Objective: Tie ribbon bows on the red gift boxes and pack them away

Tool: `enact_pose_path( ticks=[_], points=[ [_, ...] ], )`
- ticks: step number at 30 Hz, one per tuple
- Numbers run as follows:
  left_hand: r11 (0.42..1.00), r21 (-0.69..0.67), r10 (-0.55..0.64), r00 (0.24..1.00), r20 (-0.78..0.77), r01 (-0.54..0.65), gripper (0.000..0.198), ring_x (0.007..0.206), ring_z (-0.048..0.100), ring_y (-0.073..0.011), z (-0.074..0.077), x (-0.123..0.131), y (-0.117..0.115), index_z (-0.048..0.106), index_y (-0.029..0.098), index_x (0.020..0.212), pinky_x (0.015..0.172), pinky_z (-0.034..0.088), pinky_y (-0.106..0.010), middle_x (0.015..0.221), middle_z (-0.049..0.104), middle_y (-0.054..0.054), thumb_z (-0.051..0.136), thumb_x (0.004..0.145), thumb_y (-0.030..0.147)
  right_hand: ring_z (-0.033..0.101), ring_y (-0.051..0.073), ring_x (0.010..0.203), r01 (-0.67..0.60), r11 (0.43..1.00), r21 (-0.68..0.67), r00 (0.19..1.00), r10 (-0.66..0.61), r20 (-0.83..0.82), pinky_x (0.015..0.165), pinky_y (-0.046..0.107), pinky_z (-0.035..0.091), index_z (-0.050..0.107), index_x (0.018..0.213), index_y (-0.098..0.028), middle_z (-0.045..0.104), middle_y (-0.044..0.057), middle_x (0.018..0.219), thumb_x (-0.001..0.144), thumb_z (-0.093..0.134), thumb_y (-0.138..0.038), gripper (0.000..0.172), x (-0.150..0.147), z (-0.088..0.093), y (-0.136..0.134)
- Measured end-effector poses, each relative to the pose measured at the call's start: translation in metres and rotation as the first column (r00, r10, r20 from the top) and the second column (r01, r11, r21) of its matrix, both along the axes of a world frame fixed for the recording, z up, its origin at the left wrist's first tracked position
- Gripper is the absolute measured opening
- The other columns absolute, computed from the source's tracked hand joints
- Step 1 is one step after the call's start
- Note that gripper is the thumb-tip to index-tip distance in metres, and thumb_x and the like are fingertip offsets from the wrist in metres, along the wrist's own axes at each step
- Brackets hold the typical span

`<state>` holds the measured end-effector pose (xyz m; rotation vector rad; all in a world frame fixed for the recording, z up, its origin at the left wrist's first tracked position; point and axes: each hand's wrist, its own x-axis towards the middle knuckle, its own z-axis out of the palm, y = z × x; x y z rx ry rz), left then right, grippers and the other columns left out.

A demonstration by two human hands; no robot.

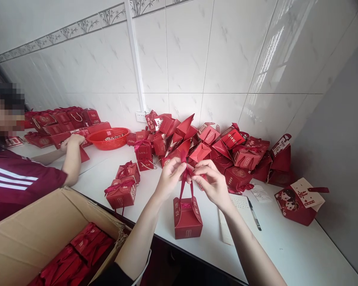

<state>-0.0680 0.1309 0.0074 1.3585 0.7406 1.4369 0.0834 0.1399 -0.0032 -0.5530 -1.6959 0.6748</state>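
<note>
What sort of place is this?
Likely a packing workroom: a heap of red boxes on a white table, a cardboard carton of ribboned boxes, and a second person alongside.

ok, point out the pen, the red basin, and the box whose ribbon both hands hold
Pen (254,214): head view, middle of its barrel
Red basin (113,145): head view, outer front wall
Box (188,229): head view, front panel

Bright, soft light, wide-angle stretch
Glare streaks the wall tiles (268,59) at upper right; the corner beyond darkens; a left-hand patch is pixelated.
</note>
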Motion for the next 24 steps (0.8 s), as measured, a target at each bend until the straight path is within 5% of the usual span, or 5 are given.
enact_pose_path(
  ticks=[6, 12, 16, 19, 24],
  points=[
    [0.995, 0.079, 0.073, 0.991, -0.11, -0.065, 0.025, 0.06, 0.056, -0.01, 0.001, -0.002, -0.001, 0.053, 0.017, 0.078, 0.064, 0.048, -0.023, 0.066, 0.062, 0.001, 0.059, 0.081, 0.041, 0.053, 0.022, 0.1, 0.006, 0.995, 0.104, 0.982, -0.026, 0.186, 0.089, 0.04, 0.044, 0.07, 0.083, -0.025, 0.053, 0.007, 0.099, 0.083, 0.059, -0.035, 0.015, 0.009, -0.011, -0.004],
    [0.979, 0.188, 0.13, 0.957, -0.26, -0.082, 0.021, 0.067, 0.06, -0.0127, 0.003, -0.004, -0.007, 0.052, 0.018, 0.08, 0.067, 0.048, -0.024, 0.071, 0.065, -0.002, 0.056, 0.084, 0.038, 0.06, 0.016, 0.087, -0.174, 0.944, -0.279, 0.985, 0.164, -0.059, 0.079, 0.032, 0.048, 0.055, 0.091, -0.025, 0.059, 0.001, 0.089, 0.072, 0.071, -0.037, 0.028, 0.001, -0.012, 0.002],
    [0.973, 0.219, 0.136, 0.939, -0.317, -0.067, 0.02, 0.071, 0.062, -0.0139, 0.003, -0.003, -0.012, 0.055, 0.017, 0.083, 0.062, 0.048, -0.023, 0.076, 0.066, -0.003, 0.055, 0.084, 0.037, 0.059, 0.012, 0.067, -0.231, 0.892, -0.388, 0.973, 0.219, -0.075, 0.063, 0.026, 0.047, 0.051, 0.09, -0.022, 0.056, -0.003, 0.073, 0.072, 0.069, -0.037, 0.029, -0.006, -0.013, 0.0],
    [0.969, 0.235, 0.154, 0.924, -0.351, -0.073, 0.018, 0.074, 0.064, -0.0144, 0.004, -0.003, -0.014, 0.058, 0.018, 0.084, 0.062, 0.048, -0.022, 0.078, 0.066, -0.003, 0.055, 0.085, 0.036, 0.053, 0.011, 0.057, -0.148, 0.916, -0.374, 0.989, 0.138, -0.053, 0.056, 0.025, 0.042, 0.051, 0.087, -0.021, 0.051, -0.005, 0.064, 0.076, 0.063, -0.033, 0.02, -0.009, -0.014, -0.002],
    [0.972, 0.229, 0.135, 0.928, -0.347, -0.056, 0.017, 0.085, 0.064, -0.0165, 0.001, 0.0, -0.015, 0.06, 0.017, 0.087, 0.077, 0.049, -0.027, 0.088, 0.068, -0.005, 0.055, 0.086, 0.032, 0.05, 0.011, 0.057, 0.218, 0.951, -0.217, 0.974, -0.197, 0.116, 0.054, 0.024, 0.037, 0.054, 0.089, -0.022, 0.056, -0.003, 0.069, 0.075, 0.056, -0.024, 0.014, -0.012, -0.018, -0.006]
  ],
)
